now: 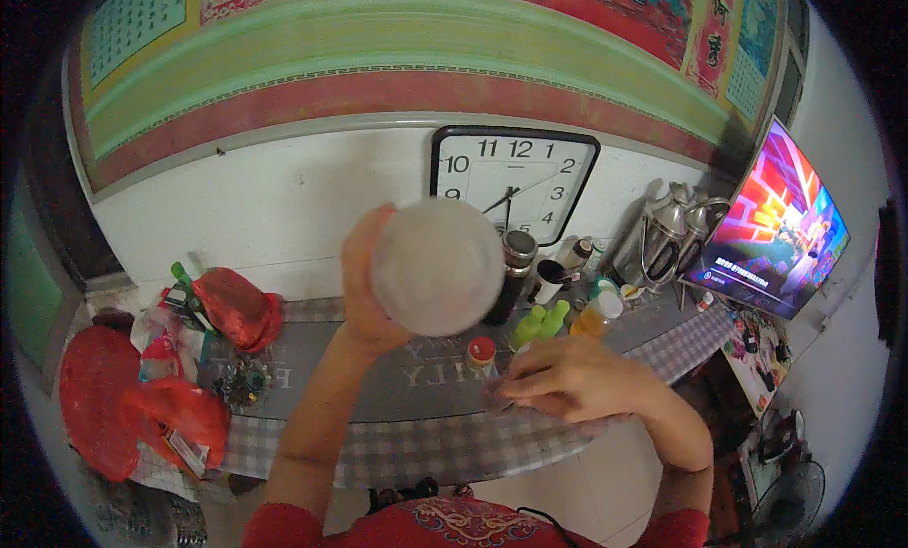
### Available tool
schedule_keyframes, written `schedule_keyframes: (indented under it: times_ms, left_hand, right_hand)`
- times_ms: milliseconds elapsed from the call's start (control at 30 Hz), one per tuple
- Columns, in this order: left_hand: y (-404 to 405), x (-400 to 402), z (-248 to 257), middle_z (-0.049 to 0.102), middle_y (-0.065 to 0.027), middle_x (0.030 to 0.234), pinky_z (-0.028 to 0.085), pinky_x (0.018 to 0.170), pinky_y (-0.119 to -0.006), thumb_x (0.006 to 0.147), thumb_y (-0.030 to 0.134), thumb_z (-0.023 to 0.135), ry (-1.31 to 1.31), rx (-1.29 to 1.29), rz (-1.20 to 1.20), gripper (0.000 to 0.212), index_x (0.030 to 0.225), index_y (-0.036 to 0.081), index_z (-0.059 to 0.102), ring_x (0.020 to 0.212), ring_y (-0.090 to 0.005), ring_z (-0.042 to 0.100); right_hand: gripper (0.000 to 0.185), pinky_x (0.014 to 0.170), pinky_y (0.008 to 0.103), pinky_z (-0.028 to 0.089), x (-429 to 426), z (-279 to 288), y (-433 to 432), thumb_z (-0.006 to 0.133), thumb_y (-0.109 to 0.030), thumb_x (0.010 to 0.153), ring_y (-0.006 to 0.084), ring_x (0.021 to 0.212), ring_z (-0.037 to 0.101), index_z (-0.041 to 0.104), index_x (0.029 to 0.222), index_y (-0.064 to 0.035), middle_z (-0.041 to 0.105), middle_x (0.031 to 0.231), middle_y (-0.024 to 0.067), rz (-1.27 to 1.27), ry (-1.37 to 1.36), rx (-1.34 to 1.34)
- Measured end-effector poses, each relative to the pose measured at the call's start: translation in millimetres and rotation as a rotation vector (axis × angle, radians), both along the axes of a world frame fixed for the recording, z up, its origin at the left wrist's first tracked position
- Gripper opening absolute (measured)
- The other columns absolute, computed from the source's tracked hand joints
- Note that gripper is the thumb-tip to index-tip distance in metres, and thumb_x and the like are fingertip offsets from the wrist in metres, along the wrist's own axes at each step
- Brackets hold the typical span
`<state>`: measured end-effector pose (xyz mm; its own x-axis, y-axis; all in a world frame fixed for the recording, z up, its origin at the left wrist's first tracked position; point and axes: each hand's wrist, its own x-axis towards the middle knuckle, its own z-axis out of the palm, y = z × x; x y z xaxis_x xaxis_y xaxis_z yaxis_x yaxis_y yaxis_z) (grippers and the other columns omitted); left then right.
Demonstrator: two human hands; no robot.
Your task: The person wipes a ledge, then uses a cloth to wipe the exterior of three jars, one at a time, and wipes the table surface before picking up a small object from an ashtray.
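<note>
My left hand (365, 278) grips the side of a round, whitish container (438, 268), raised above the table. Its circular face is turned toward me, and blur hides whether that is a lid or a base. Over the table's front part, my right hand (578, 378) is bent around a crumpled, dull pinkish cloth (603, 424), which hangs partly below the fingers. The cloth and container are apart. Just beyond the right hand stand a small red-lidded jar (482, 350) and a bright green plastic item (540, 322).
A checked tablecloth (425, 449) covers the table. Behind stand a dark tumbler (516, 268), a white-capped amber bottle (596, 315), metal kettles (649, 239) and a square clock (514, 186). Red plastic bags (177, 410) lie left. A lit screen (777, 225) stands right.
</note>
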<state>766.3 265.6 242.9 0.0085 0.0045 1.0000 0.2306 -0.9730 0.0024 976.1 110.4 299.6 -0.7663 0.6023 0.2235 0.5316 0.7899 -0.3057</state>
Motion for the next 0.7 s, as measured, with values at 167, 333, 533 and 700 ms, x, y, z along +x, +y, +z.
schedule_keyframes:
  times_ms: [167, 333, 533, 700]
  left_hand:
    - [-19, 2, 1, 0.045, -0.0188, 0.119, 0.037, 0.088, -0.042, 0.05, 0.028, 0.083, 0.117, -0.067, -0.093, 0.093, 0.123, 0.0, 0.033, 0.105, -0.034, 0.046]
    - [-33, 20, -1, 0.045, -0.0167, 0.12, 0.035, 0.089, -0.04, 0.049, 0.033, 0.082, 0.16, -0.322, -0.136, 0.095, 0.123, -0.002, 0.034, 0.103, -0.0321, 0.046]
    - [-27, 4, -3, 0.044, -0.0165, 0.12, 0.036, 0.089, -0.038, 0.047, 0.025, 0.084, 0.273, -0.237, 0.033, 0.101, 0.128, -0.001, 0.029, 0.109, -0.0305, 0.045]
    - [-31, -13, -12, 0.046, -0.0121, 0.12, 0.04, 0.09, -0.035, 0.051, 0.019, 0.083, -0.016, -0.88, -0.613, 0.093, 0.127, 0.002, 0.032, 0.11, -0.0223, 0.046]
  right_hand:
    - [0.025, 0.064, 0.0369, 0.045, -5, 73, -2, 0.059, -0.008, 0.071, 0.0254, 0.081, 0.057, 0.061, 0.096, -0.0043, 0.058, 0.087, 0.0094, -0.155, 0.384, 0.256]
    - [0.026, 0.06, 0.0329, 0.046, -51, 69, 23, 0.059, -0.011, 0.062, 0.0217, 0.074, 0.054, 0.062, 0.087, -0.0074, 0.055, 0.081, 0.0057, -0.4, 0.049, 0.769]
    - [0.034, 0.057, 0.0313, 0.045, -52, 31, -1, 0.059, -0.011, 0.056, 0.0199, 0.07, 0.053, 0.062, 0.09, -0.0149, 0.055, 0.078, 0.0016, -0.172, -0.344, 0.507]
    - [0.023, 0.065, 0.0343, 0.048, 7, 43, -9, 0.06, -0.01, 0.065, 0.0228, 0.079, 0.057, 0.064, 0.087, -0.0084, 0.059, 0.086, 0.0066, -0.473, -0.249, 0.394]
